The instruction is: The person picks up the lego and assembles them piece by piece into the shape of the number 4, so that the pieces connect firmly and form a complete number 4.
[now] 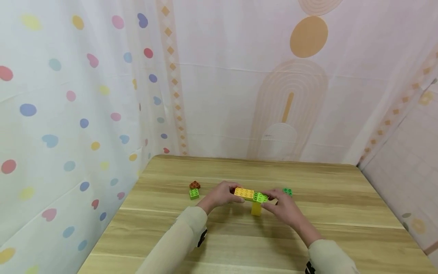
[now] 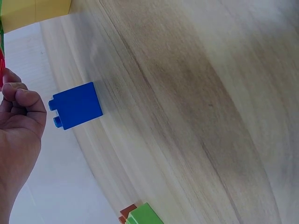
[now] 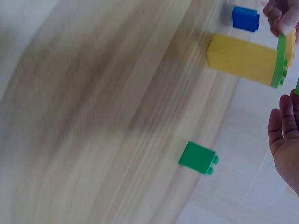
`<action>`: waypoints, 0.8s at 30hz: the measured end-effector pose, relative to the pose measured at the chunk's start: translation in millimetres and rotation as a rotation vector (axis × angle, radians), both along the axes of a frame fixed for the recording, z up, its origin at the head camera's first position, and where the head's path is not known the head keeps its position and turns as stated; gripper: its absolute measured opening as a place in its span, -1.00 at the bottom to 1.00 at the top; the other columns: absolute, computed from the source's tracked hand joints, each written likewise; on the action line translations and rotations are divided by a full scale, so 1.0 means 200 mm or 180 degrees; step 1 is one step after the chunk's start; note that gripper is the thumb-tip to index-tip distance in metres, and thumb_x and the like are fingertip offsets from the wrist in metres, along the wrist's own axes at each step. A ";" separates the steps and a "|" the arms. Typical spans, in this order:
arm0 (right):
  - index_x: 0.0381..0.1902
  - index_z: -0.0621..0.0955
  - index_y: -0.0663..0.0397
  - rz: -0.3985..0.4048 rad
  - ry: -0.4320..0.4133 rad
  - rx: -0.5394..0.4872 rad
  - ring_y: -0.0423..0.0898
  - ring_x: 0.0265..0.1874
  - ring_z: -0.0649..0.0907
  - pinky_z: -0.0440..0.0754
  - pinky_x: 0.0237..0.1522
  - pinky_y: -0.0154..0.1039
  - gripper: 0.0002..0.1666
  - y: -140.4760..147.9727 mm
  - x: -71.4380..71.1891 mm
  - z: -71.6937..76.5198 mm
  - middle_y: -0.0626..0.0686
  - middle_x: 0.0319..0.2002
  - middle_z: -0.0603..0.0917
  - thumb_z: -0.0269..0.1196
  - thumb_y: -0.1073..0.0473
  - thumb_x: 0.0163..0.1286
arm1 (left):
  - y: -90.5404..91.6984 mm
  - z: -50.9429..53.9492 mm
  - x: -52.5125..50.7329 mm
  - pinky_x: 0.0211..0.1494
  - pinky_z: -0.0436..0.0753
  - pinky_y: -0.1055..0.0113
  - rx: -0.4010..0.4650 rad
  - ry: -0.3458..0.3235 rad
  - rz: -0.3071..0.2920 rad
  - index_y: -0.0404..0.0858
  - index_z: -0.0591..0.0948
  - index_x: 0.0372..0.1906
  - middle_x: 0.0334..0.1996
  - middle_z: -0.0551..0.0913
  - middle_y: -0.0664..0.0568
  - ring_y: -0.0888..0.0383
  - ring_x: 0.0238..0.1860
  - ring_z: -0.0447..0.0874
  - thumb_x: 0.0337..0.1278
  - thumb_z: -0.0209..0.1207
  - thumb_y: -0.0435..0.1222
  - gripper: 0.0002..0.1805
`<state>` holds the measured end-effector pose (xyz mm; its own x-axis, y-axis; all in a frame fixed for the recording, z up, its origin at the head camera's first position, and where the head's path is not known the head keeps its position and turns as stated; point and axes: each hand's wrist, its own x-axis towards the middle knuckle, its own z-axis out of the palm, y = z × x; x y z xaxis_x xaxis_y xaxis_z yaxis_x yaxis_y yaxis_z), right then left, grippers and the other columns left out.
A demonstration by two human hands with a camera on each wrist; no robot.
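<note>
Pinching a lime brick [image 1: 262, 197] by the yellow tower's [image 1: 256, 210] top with my right hand [image 1: 284, 207]; my left hand [image 1: 219, 195] grips the long yellow brick [image 1: 244, 193] up there, probably keeping that tower steady lol.

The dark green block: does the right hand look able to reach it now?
Probably yes: the dark green block stands close beyond the right hand with nothing visible between, though the hand should first release the light green block.
</note>
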<state>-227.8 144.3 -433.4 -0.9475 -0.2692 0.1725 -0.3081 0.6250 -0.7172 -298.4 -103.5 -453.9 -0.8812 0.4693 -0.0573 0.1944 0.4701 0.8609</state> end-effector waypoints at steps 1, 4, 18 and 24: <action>0.10 0.68 0.09 -0.0002 0.0036 0.0039 0.02 -0.02 0.57 0.57 -0.15 -0.12 -0.60 0.01 -0.01 0.00 -0.01 -0.05 0.61 0.39 0.17 0.31 | 0.00 0.00 0.00 -0.14 0.56 0.28 -0.0003 -0.0005 0.0007 -0.07 0.71 -0.07 -0.23 0.66 0.14 0.17 -0.20 0.56 0.07 0.45 -0.20 -0.71; 0.11 0.67 0.11 -0.0024 0.0079 0.0116 0.06 0.00 0.57 0.58 -0.08 0.00 -0.59 0.02 -0.03 -0.01 0.02 -0.04 0.60 0.38 0.18 0.31 | 0.00 0.01 0.00 -0.13 0.56 0.27 -0.0023 -0.0016 0.0030 -0.06 0.71 -0.08 -0.23 0.66 0.13 0.16 -0.19 0.56 0.07 0.45 -0.20 -0.72; 0.14 0.66 0.12 0.0143 0.0098 0.0282 0.12 0.02 0.58 0.57 -0.08 0.00 -0.58 -0.01 -0.11 -0.02 0.03 -0.08 0.61 0.37 0.19 0.33 | 0.01 0.01 0.02 -0.13 0.56 0.28 -0.0030 0.0008 0.0025 -0.07 0.71 -0.10 -0.24 0.66 0.14 0.17 -0.21 0.55 0.08 0.44 -0.21 -0.74; 0.16 0.65 0.13 0.0212 0.0026 0.0421 0.13 0.03 0.58 0.57 -0.05 0.05 -0.57 -0.03 -0.12 0.01 0.06 -0.06 0.60 0.35 0.19 0.34 | 0.01 0.01 0.02 -0.13 0.56 0.29 0.0003 0.0007 0.0006 -0.08 0.71 -0.09 -0.23 0.67 0.15 0.19 -0.21 0.56 0.09 0.44 -0.22 -0.74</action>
